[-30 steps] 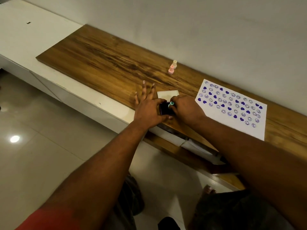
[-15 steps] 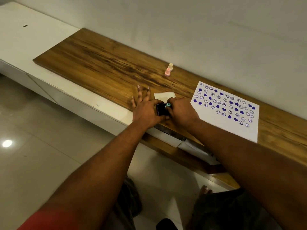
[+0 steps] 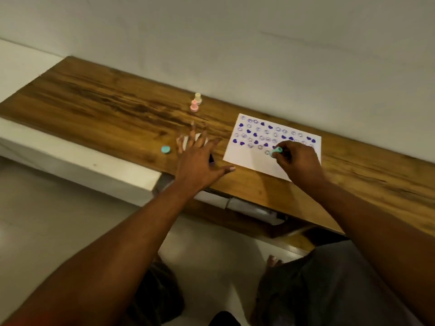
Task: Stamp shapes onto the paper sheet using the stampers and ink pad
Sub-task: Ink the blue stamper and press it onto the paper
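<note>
Against a plain pale wall runs the wooden worktop (image 3: 98,109), where we work. Our right hand (image 3: 297,161) pinches the teal stamper (image 3: 275,151) in its fingers (image 3: 281,158) and holds it tilted at the near edge of the printed rows on the paper sheet (image 3: 249,158), probably to add the next mark where blank paper begins. Our left hand (image 3: 197,161) lies flat with fingers spread and nothing gripped, covering most of the ink pad (image 3: 211,158) just left of the sheet, likely to keep it steady and close for re-inking. A teal cap (image 3: 165,149) lies beside that hand. The pink stamper (image 3: 194,106) and the cream stamper (image 3: 198,98) stand upright together near the wall, apparently parked clear of the work.
</note>
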A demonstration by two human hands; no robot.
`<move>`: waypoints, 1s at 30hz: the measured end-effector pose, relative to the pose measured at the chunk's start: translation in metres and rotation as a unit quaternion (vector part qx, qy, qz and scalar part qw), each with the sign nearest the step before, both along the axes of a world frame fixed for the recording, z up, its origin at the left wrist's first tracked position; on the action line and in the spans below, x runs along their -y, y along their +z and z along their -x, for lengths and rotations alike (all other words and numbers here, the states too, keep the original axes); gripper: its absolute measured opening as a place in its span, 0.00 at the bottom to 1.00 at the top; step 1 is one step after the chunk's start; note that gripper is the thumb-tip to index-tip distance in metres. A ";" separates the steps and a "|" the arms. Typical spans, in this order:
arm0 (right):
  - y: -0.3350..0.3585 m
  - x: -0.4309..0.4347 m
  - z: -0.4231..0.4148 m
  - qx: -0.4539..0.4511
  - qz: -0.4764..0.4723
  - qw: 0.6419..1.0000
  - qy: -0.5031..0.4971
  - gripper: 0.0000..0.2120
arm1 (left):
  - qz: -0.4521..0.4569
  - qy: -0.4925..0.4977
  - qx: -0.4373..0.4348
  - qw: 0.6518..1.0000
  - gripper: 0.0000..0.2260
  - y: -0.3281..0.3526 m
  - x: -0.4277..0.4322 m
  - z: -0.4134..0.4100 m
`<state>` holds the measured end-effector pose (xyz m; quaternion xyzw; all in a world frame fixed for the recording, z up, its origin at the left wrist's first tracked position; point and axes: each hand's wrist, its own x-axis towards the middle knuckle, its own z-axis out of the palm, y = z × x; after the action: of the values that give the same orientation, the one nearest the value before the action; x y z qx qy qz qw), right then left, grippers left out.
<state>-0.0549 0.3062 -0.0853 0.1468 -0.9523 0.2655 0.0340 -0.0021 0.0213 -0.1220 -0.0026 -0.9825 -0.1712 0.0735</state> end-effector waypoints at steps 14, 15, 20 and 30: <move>-0.038 -0.132 0.020 -0.002 -0.057 0.996 -0.075 0.12 | -0.031 -0.149 0.040 0.987 0.41 -0.034 -0.217 0.071; -0.041 -0.133 0.021 -0.007 -0.057 0.996 -0.074 0.12 | -0.030 -0.146 0.044 0.988 0.41 -0.039 -0.217 0.070; -0.045 -0.138 0.026 -0.009 -0.047 0.996 -0.075 0.13 | -0.030 -0.139 0.051 0.989 0.39 -0.050 -0.217 0.067; 0.016 -0.121 0.039 -0.159 0.021 0.983 -0.088 0.10 | -0.049 -0.136 0.061 0.988 0.41 -0.052 -0.217 0.071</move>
<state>-0.0942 0.4268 -0.0693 0.1021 -0.9381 0.2549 0.2111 -0.0730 0.2382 -0.1744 -0.1221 -0.9659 -0.2278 -0.0110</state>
